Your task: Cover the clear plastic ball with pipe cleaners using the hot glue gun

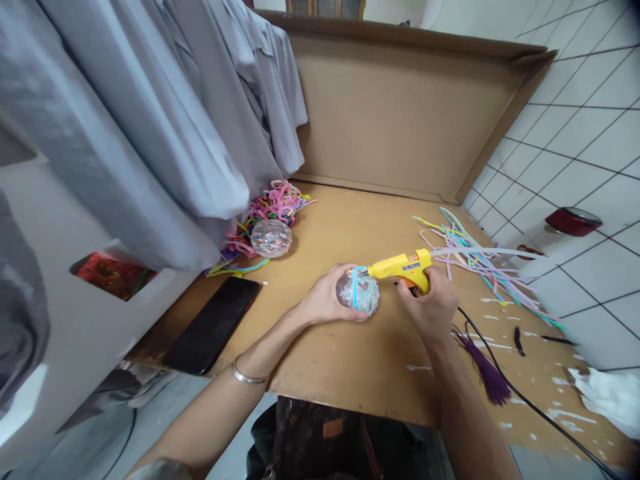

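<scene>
My left hand (327,295) is wrapped round a clear ball (367,298) with a textured surface and a light blue strip across it. In my right hand (433,307) is a yellow hot glue gun (399,267), a long translucent glue stick (485,251) sticking out of its back. The gun's nozzle points left and meets the upper part of the ball, near the blue strip; whether glue is coming out is too small to tell. A black cord runs from the gun to the lower right.
Left of centre, a second clear ball (271,238) sits by a pile of pink fuzzy stems (280,203). A black phone (213,325) lies at the table's left edge. Pastel stems (465,250), a purple tassel (484,367), a red-lidded jar (573,221) and white tissue (607,400) are at right. Grey shirts (200,100) hang left.
</scene>
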Tool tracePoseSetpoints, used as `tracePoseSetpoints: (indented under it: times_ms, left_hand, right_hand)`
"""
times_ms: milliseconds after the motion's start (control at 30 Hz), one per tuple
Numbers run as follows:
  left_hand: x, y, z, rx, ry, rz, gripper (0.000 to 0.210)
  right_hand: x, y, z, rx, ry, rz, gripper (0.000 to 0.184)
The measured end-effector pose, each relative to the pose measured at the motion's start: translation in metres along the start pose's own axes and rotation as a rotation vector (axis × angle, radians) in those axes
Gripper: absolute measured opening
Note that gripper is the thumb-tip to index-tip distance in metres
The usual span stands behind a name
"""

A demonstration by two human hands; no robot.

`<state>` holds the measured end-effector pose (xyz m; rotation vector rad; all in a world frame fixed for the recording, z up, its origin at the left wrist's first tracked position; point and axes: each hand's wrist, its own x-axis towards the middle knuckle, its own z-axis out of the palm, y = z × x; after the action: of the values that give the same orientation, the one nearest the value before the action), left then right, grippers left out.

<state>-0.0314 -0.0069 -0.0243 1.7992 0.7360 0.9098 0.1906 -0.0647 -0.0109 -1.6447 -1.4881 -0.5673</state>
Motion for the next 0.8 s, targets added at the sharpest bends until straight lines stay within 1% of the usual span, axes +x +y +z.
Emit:
tracePoseSetpoints:
  times_ms: [233, 467, 800]
  left_hand:
    - [-0.0005, 0.0005, 0.0003, 0.001, 0.001, -0.013, 0.092]
    - [0.0001, -0.0024, 0.0006, -0.006, -0.002, 0.007, 0.092]
    - [-0.001, 0.0029, 0.0, 0.049, -0.004, 0.017, 0.091]
  right_hand:
    - [0.0016, -0.0003, -0.0003, 0.011, 0.008, -0.006, 0.015]
    - [0.0034, -0.0017, -0.0044, 0.039, 0.0, -0.007, 0.013]
    - [0.0066, -0.0061, -0.0095, 0.09, 0.012, -0.014, 0.011]
